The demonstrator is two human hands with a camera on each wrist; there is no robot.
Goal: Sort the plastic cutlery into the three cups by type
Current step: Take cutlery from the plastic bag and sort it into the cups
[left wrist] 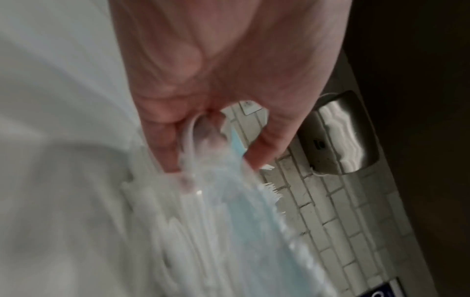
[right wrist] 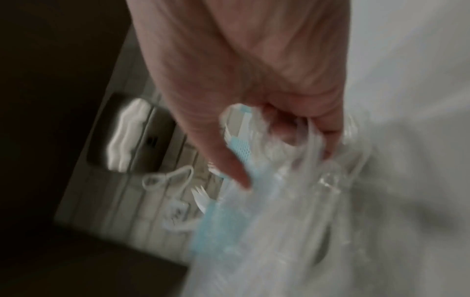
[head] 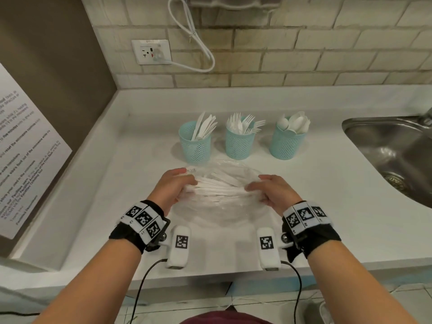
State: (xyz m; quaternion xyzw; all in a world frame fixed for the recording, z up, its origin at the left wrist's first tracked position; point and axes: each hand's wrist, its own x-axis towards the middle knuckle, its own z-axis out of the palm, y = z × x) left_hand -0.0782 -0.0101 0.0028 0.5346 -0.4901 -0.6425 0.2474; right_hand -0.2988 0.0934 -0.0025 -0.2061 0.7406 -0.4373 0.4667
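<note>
Both hands curled around a clear plastic bag [head: 219, 206] of white plastic cutlery [head: 222, 188] on the white counter [head: 327, 195]: left hand [head: 174, 185] gripping its left end, right hand [head: 274, 191] its right. Behind, three pale-blue mesh cups in a row: knives [head: 196, 142], forks [head: 239, 140], spoons [head: 287, 141].

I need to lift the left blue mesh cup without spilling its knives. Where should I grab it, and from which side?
Grip the left blue mesh cup around its lower wall, coming from its left, probably. The white plastic knives stick up and lean right above the rim, the middle blue mesh cup stands close on the right, and the clear plastic bag lies in front.
</note>
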